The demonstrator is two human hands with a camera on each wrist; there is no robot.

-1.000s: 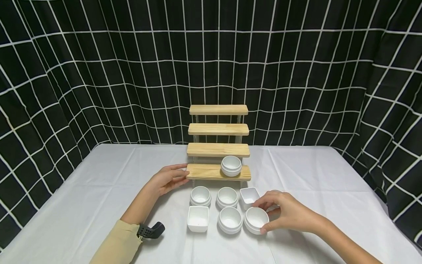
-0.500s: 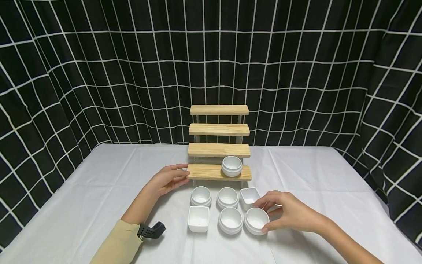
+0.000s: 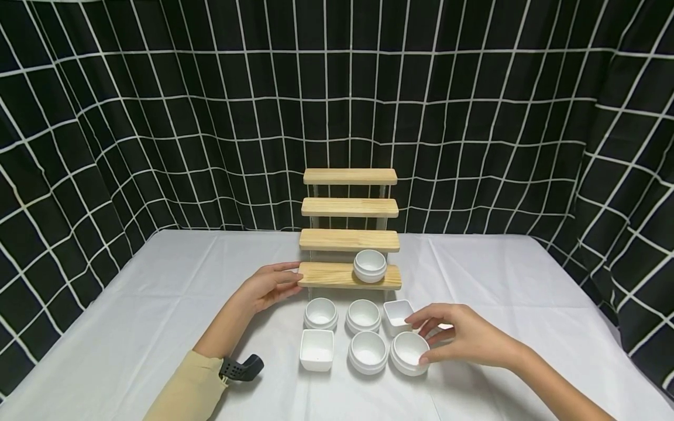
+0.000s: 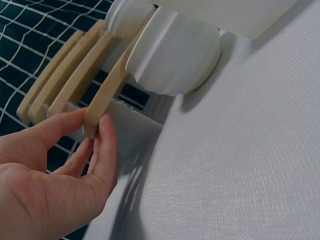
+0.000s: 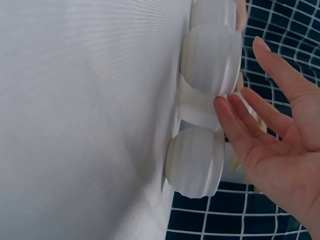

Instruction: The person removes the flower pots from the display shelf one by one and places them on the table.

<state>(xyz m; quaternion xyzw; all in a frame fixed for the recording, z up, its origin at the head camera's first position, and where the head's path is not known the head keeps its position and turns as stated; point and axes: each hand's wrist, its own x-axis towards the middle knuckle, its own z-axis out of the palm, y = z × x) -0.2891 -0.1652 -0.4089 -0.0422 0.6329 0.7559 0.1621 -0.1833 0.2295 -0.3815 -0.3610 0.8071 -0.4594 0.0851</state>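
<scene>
My left hand [image 3: 271,286] pinches the left end of the lowest board [image 3: 329,276] of a stepped wooden display stand; in the left wrist view, thumb and fingertips close on that board's end [image 4: 100,107]. One round white bowl [image 3: 370,266] sits on the board's right part. Over the front right round bowl [image 3: 409,352], my right hand [image 3: 466,336] hovers with fingers spread, its thumb near the rim. In the right wrist view the hand [image 5: 280,145] is beside the round bowls, holding nothing. A square white bowl [image 3: 398,314] stands behind, near my fingertips.
More white bowls form two rows before the stand: a square one [image 3: 316,349] and round ones [image 3: 368,352], [image 3: 363,314], [image 3: 320,313]. Another round bowl [image 5: 195,162] shows in the right wrist view. A black gridded curtain [image 3: 347,88] hangs behind the white-covered table [image 3: 179,292].
My right hand has risen slightly, and its thumb has shifted up along the rim of the front right bowl. The left hand and the bowls have stayed in place.
</scene>
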